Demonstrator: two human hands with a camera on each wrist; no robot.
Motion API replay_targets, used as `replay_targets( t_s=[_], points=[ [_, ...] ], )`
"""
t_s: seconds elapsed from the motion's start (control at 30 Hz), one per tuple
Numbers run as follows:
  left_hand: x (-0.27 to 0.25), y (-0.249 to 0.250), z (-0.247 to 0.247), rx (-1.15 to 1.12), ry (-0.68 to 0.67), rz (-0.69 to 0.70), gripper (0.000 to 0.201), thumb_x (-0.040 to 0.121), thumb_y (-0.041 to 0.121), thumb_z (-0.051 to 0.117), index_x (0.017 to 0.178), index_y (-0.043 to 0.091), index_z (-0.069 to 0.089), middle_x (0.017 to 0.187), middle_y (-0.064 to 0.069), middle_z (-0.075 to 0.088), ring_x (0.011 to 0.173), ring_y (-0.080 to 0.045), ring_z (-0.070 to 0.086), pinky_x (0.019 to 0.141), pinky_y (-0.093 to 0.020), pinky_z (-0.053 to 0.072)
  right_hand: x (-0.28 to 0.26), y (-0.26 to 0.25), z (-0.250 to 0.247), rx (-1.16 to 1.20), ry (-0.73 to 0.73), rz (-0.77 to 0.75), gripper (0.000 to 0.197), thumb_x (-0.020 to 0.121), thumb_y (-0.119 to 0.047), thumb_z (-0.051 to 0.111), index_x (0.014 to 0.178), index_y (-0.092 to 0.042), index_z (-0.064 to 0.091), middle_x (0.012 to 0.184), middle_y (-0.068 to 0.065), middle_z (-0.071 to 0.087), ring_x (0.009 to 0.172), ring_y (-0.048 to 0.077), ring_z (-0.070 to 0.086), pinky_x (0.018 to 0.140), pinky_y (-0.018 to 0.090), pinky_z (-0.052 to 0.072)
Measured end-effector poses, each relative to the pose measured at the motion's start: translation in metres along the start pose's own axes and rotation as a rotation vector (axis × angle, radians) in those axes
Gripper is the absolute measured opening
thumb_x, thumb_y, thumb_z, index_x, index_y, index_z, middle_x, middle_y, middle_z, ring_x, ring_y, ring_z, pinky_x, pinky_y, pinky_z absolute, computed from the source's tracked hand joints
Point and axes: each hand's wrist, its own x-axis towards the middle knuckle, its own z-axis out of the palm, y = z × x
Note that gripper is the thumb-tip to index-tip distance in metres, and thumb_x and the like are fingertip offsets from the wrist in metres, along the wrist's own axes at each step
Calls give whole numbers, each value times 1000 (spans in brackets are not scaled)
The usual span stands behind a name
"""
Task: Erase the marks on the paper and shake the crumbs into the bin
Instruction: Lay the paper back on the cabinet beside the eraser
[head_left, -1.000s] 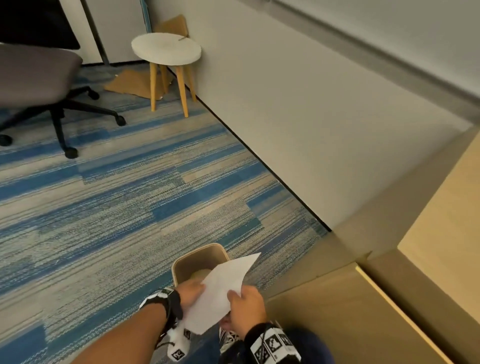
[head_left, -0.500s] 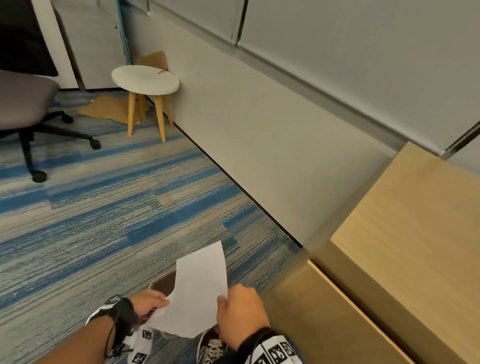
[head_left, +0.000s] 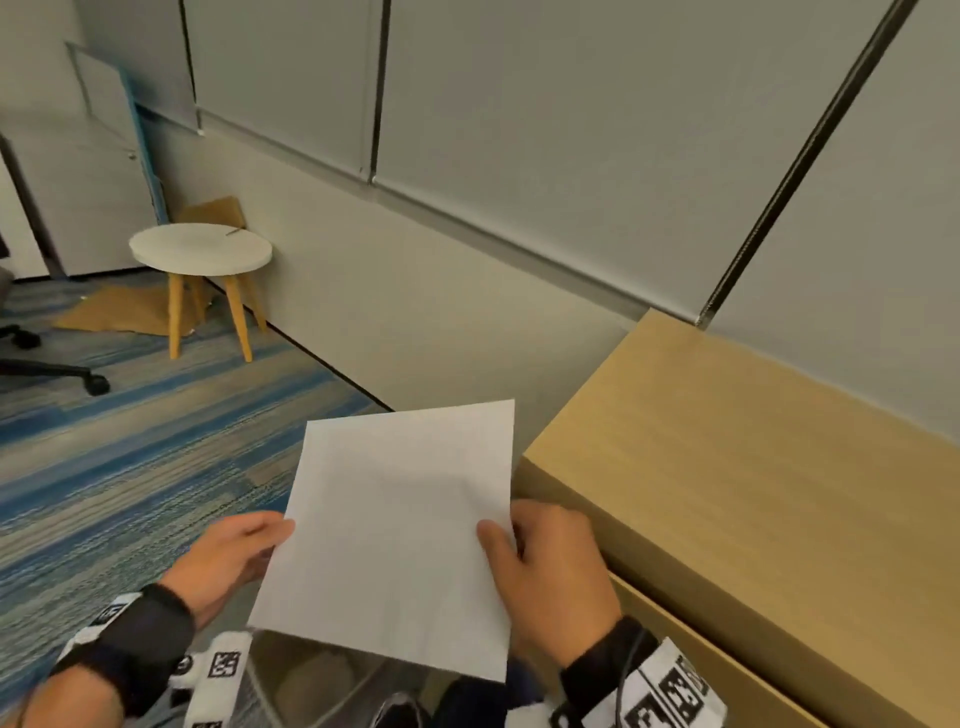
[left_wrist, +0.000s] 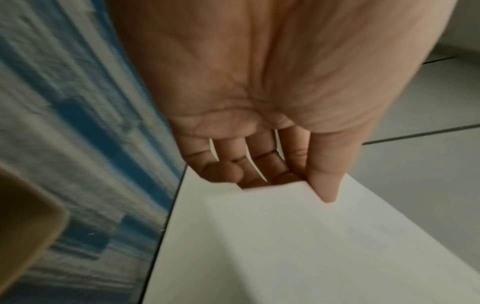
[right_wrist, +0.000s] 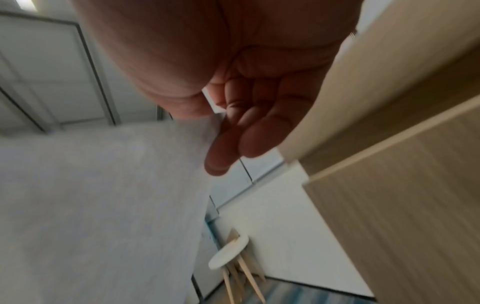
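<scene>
While both hands lift it clear of the floor, a white sheet of paper (head_left: 400, 535) is held out in front of the person, roughly level and tipped slightly, beside the near left corner of a light wooden desk (head_left: 753, 467). The left hand (head_left: 228, 561) pinches the sheet's left edge, its thumb on top and its fingers (left_wrist: 262, 164) curled underneath, as the left wrist view shows. The right hand (head_left: 550, 577) grips the right edge in the same way, thumb pressed on the upper face and fingers (right_wrist: 249, 131) folded beneath the sheet. No marks can be made out on the paper's visible face, though the frame is soft. Below the sheet's near edge, at the bottom of the head view, part of a pale bin (head_left: 311, 675) shows, mostly hidden by the paper and wrists; what lies inside cannot be told. A dark shoe (head_left: 400, 712) shows just beside it. Both wrists carry black straps with white tags printed in black square patterns. Blue and beige striped carpet (head_left: 130, 467) covers the floor to the left. Well apart, against the grey wall, stands a small round white stool (head_left: 200, 249) on wooden legs, with flattened brown cardboard (head_left: 119, 312) on the carpet under and behind it, and the wheeled base of an office chair (head_left: 62, 371) at the left edge.
</scene>
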Motion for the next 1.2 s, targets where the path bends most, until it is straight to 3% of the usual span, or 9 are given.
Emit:
replay_targets(
  t_s=[0.1, 0.27, 0.5, 0.67, 0.73, 0.87, 1.0, 1.1, 1.2],
  points=[
    [-16, 50, 15, 114, -20, 134, 22, 96, 16, 58, 102, -1, 71, 100, -18, 74, 92, -35, 70, 89, -43, 51, -13, 7, -51, 70, 139, -21, 40, 97, -35, 60, 68, -7, 62, 59, 8, 63, 52, 20, 58, 52, 32, 47],
    [-32, 130, 73, 268, -83, 358, 23, 93, 18, 63, 85, 0, 73, 77, -19, 69, 63, -22, 52, 62, -33, 40, -33, 39, -130, 78, 298, 53, 44, 95, -30, 64, 63, 0, 54, 55, 15, 58, 47, 24, 51, 50, 36, 45],
    [-29, 219, 203, 490, -239, 551, 23, 93, 18, 67, 73, 8, 72, 67, -4, 72, 58, -10, 62, 60, -26, 45, -77, 111, -223, 103, 406, 313, 43, 95, -23, 66, 72, 12, 56, 73, 28, 69, 55, 31, 70, 49, 34, 59],
    [-16, 247, 291, 611, -294, 551, 28, 90, 16, 70, 65, 5, 70, 48, 4, 59, 42, -4, 49, 56, -27, 40, -106, 154, -267, 86, 360, 493, 32, 96, -20, 65, 71, -1, 59, 56, 13, 68, 44, 20, 64, 49, 30, 56],
    [-11, 252, 323, 690, -307, 537, 30, 90, 16, 70, 64, 0, 68, 48, 4, 59, 42, -7, 49, 55, -26, 41, -120, 167, -286, 84, 387, 560, 25, 95, -16, 64, 79, 3, 64, 61, 12, 72, 47, 18, 62, 49, 29, 55],
    [4, 252, 371, 836, -354, 468, 35, 88, 16, 71, 55, 10, 63, 49, 1, 58, 49, -16, 51, 57, -25, 45, -146, 191, -322, -92, 365, 663, 10, 90, -22, 70, 87, -13, 71, 77, 5, 74, 60, 16, 68, 50, 27, 56],
    [15, 246, 401, 954, -369, 383, 23, 86, 17, 73, 66, 5, 72, 57, -3, 66, 56, -21, 59, 66, -31, 53, -158, 211, -336, -311, 145, 796, 36, 83, -40, 76, 113, -21, 66, 114, 0, 66, 88, 16, 62, 70, 28, 56],
    [22, 239, 414, 984, -374, 327, 18, 85, 17, 74, 79, 0, 76, 68, -8, 71, 61, -23, 63, 67, -30, 54, -158, 218, -333, -289, 3, 870, 53, 87, -43, 73, 130, -16, 58, 118, 2, 59, 79, 13, 58, 67, 24, 52],
    [26, 234, 421, 1006, -373, 259, 19, 84, 14, 75, 82, -5, 75, 65, -9, 69, 53, -22, 59, 57, -26, 50, -151, 225, -326, -297, -55, 908, 56, 88, -50, 68, 129, -12, 59, 121, 5, 64, 90, 19, 62, 82, 32, 55]
  ],
)
